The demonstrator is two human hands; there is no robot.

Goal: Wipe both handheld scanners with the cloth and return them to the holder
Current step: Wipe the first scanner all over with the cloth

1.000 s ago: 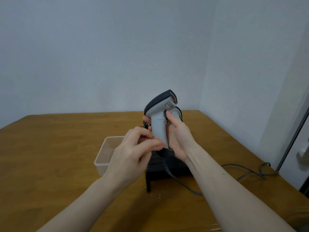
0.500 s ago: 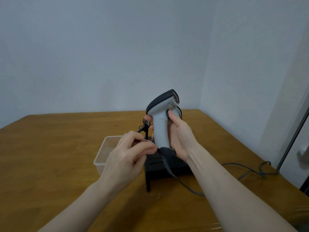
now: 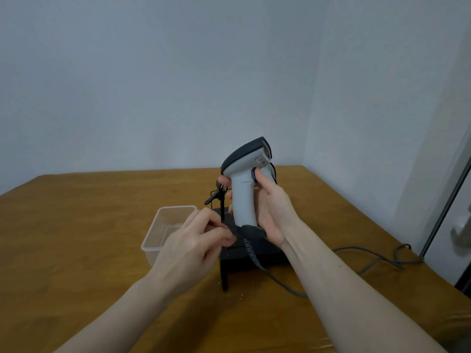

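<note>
A plain room corner, bare pale walls. A brown wooden table carries a corded grey handheld scanner. Possibly an office.

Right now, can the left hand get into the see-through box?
Probably yes. The left hand hovers right beside the clear box, whose top is open, and nothing sits between them. The right hand holds the scanner off to the side.

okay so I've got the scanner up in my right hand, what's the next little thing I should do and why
Probably pinch the dark cable end at the base of the grey handheld scanner and steady it. Your right hand holds the scanner upright above the black holder, and your left hand has its fingertips right by that base. No cloth is visible, so wiping can't start yet.
</note>
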